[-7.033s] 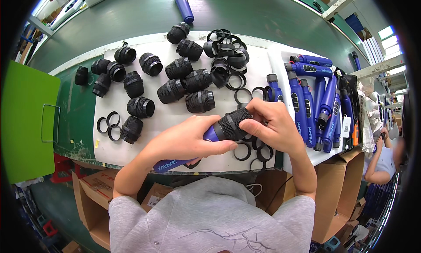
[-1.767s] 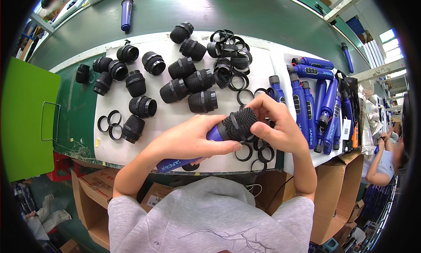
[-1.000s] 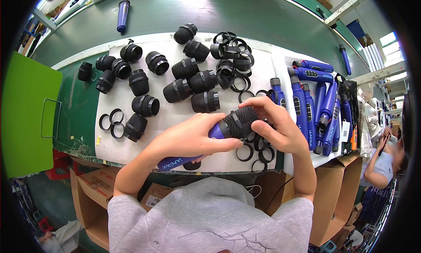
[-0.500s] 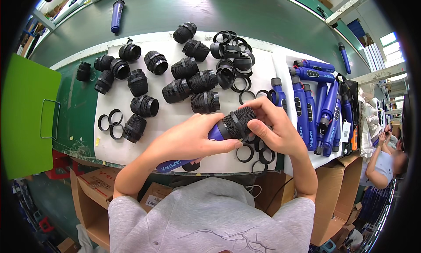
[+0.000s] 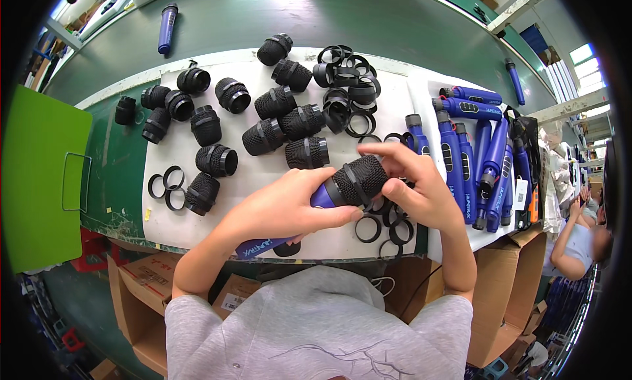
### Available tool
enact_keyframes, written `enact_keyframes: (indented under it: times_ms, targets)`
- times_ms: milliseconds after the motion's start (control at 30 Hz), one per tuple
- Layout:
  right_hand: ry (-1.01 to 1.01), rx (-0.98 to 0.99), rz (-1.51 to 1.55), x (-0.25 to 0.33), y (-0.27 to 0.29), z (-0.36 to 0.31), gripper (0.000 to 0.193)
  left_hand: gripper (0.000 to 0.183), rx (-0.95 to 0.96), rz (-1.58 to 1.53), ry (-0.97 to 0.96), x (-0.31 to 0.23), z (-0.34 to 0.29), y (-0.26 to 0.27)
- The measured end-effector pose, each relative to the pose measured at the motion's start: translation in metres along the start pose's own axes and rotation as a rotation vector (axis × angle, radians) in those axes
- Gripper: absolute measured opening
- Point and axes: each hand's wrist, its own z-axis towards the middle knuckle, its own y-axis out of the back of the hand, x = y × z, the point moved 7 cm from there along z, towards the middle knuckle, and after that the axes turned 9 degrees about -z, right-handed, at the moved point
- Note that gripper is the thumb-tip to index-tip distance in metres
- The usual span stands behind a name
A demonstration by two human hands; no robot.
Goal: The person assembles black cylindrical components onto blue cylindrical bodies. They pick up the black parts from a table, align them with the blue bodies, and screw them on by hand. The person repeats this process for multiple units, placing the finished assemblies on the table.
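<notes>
A blue microphone with a black mesh head (image 5: 359,180) lies slantwise in my left hand (image 5: 286,205), whose fingers wrap its blue body just below the mesh. My right hand (image 5: 426,194) hovers at the tip of the head with thumb and fingers spread, holding nothing; whether a fingertip still brushes the mesh I cannot tell. Beyond the hands, several loose black mesh heads (image 5: 306,153) are scattered over a white sheet. Black rings (image 5: 367,229) lie partly behind my right hand, and more rings (image 5: 361,90) form a heap farther back.
Several blue microphone bodies (image 5: 450,162) are piled on the right. A green belt (image 5: 263,18) crosses the far side, carrying a blue microphone (image 5: 167,31). On the left stands a bright green panel (image 5: 46,176). Cardboard boxes (image 5: 503,301) sit below the table edge. Another person (image 5: 569,245) is at far right.
My right hand's fingers have loosened from the mesh head and drawn slightly right. The microphone at the back left of the belt has shifted left. My left hand keeps its hold.
</notes>
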Motion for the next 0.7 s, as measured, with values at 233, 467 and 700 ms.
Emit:
enact_keyframes:
  times_ms: [233,467,700]
  targets:
    - [0.049,0.030,-0.063,0.007,-0.001,0.001,0.048,0.039,-0.008,-0.024,-0.013,-0.002,-0.001,0.000]
    - [0.056,-0.104,-0.036,-0.003,-0.006,0.002,0.041,0.043,-0.040,0.052,-0.016,-0.002,-0.001,0.003]
    - [0.048,-0.094,-0.234,0.002,0.000,0.003,0.040,0.041,-0.065,0.089,-0.021,0.000,-0.003,0.000]
